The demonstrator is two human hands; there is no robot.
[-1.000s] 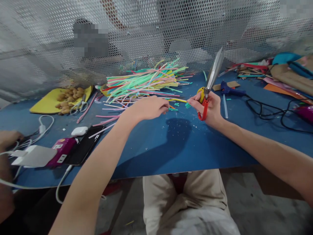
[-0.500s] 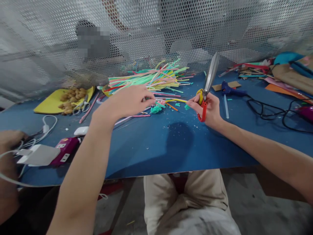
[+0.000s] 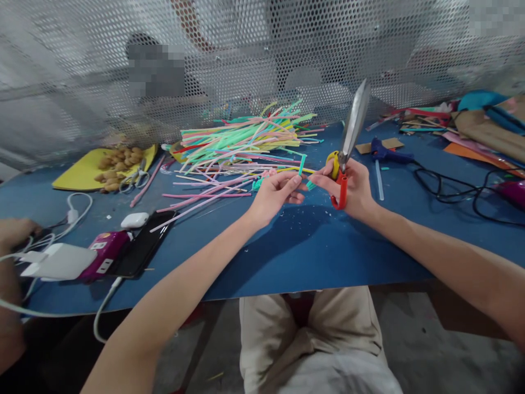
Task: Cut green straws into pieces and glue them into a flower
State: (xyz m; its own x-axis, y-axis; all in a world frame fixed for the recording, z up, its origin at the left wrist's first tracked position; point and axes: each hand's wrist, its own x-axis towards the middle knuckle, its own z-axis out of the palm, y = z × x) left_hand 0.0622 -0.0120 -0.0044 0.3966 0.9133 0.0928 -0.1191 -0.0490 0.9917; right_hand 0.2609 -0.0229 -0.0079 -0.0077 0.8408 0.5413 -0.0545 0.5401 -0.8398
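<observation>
My left hand point(image 3: 275, 196) pinches a short teal strip point(image 3: 302, 164) that stands up between the fingertips. Right beside it, my right hand point(image 3: 348, 183) holds scissors point(image 3: 354, 125) with red and yellow handles, blades pointing up and away. A small teal piece point(image 3: 311, 185) shows at the right fingertips. Behind the hands lies a heap of pastel pipe cleaners point(image 3: 250, 134), with pink and lilac ones point(image 3: 205, 196) spread to the left. A pink and teal cluster point(image 3: 266, 175) is partly hidden behind my left hand.
Left are a yellow sheet point(image 3: 77, 169) with brown clumps, a black phone point(image 3: 143, 246), a purple power block point(image 3: 104, 251), cables and another person's hand point(image 3: 18, 232). A blue glue gun point(image 3: 389, 153) with black cord lies right. Perforated metal point(image 3: 246, 71) stands behind.
My left hand has moved right and toward me, close to my right hand, with the teal strip now upright. The phone and the pink and lilac pipe cleaners have come into view.
</observation>
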